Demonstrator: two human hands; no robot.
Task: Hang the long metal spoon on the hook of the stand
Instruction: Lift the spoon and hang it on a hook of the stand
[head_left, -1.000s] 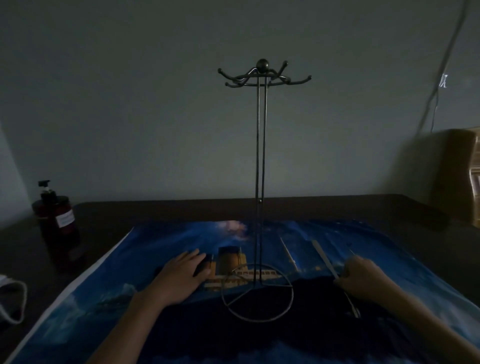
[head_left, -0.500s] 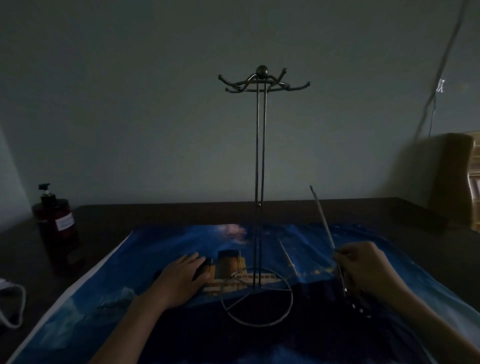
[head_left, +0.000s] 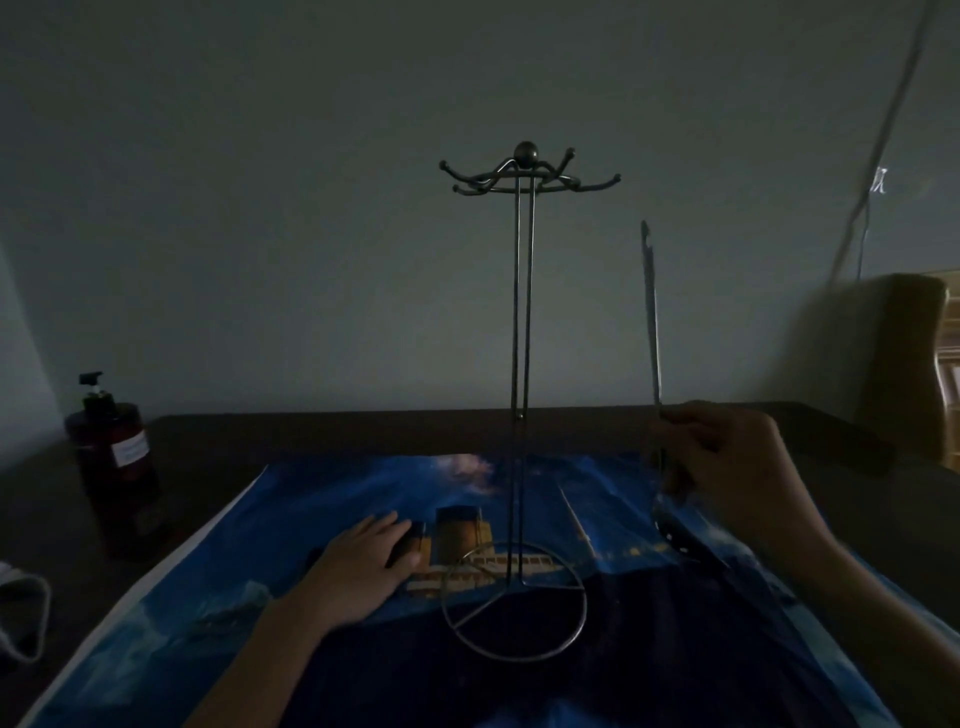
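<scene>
Nearest, the left hand (head_left: 363, 569) lies flat and loose on the blue ship picture (head_left: 208, 597), palm down, fingers spread a little, grasping nothing. It rests just left of the round wire foot of the stand (head_left: 521, 364). The stand is tall and thin, and stands upright on the picture, between the two hands.

To the right, the right hand (head_left: 737, 467) is lifted off the table, with its fingers pinched around the long metal spoon (head_left: 651, 322). The spoon stands almost straight up. Its bowl hangs low, just below the hand, and the handle points up past the fingers. The top end of the handle is to the right of the stand and lower than the hooks (head_left: 597, 184). It does not touch any hook. The hooks stick out around a small ball at the very top of the stand.

The picture covers most of a dark table (head_left: 311, 431). At the far left of the table stands a dark pump bottle (head_left: 111, 467) with a pale label. A white looped strap (head_left: 26, 618) lies at the near left edge. Behind everything is a plain grey wall (head_left: 260, 208). A brown chair back (head_left: 904, 364) shows at the far right. The room is very dim.
</scene>
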